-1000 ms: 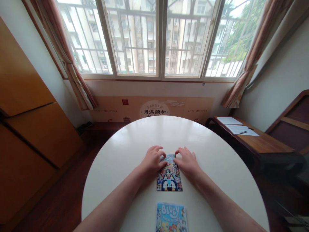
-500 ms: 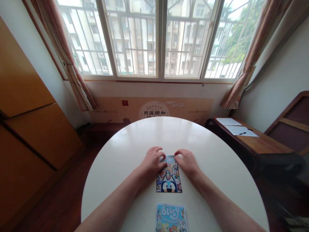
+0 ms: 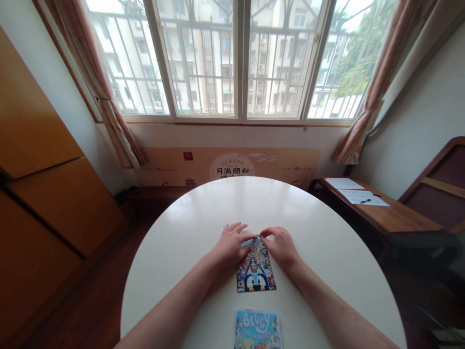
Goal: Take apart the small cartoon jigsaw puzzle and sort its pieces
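Note:
On the white round table lies a picture card (image 3: 256, 266) crowded with tiny colourful figures, with a blue cartoon dog's face at its lower edge. My left hand (image 3: 232, 246) rests over its upper left part, fingers spread, thumb and index finger on the card. My right hand (image 3: 281, 246) has thumb and index finger pinched at the top right corner. A small light-blue edge (image 3: 225, 226) peeks out behind my left fingers; the rest of it is hidden. Nearer to me lies a light-blue card (image 3: 257, 329) printed "BLUEY", cut off by the frame's bottom.
The white table's (image 3: 174, 232) rounded far edge faces a printed cardboard panel (image 3: 232, 165) under the window. At right stands a wooden side table (image 3: 407, 215) with papers (image 3: 363, 196) and a pen on it. Wooden cabinets (image 3: 61, 194) stand at left.
The light-blue patch at the card's top no longer shows, and a light-blue edge now appears behind my left hand. My left index finger has reached right, closer to my right fingertips.

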Action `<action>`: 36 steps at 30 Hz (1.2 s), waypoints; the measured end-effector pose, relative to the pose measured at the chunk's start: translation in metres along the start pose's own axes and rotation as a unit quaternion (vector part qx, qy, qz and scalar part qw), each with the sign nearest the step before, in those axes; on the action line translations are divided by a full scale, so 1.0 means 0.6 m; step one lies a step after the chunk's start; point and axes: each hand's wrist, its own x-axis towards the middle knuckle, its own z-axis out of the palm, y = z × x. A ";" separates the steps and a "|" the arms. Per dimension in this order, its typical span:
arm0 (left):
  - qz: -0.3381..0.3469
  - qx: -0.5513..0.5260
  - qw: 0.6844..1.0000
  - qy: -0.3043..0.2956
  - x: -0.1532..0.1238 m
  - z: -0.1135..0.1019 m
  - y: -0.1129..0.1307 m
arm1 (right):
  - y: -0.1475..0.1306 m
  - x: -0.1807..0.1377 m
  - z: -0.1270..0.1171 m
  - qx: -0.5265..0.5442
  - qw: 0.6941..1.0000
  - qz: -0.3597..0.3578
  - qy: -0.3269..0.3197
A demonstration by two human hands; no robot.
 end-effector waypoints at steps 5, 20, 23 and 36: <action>-0.006 -0.004 1.000 -0.010 0.000 -0.001 0.000 | 0.002 0.000 0.002 0.011 1.000 -0.006 -0.004; -0.008 0.036 0.999 -0.028 0.001 -0.006 0.001 | 0.015 0.007 0.002 0.014 1.000 -0.001 0.027; -0.008 0.037 0.999 -0.031 0.001 -0.007 0.001 | 0.014 0.006 0.006 0.021 0.999 -0.014 0.026; -0.002 0.030 0.999 -0.017 0.000 -0.007 0.003 | 0.023 0.010 0.009 0.038 0.996 -0.027 0.071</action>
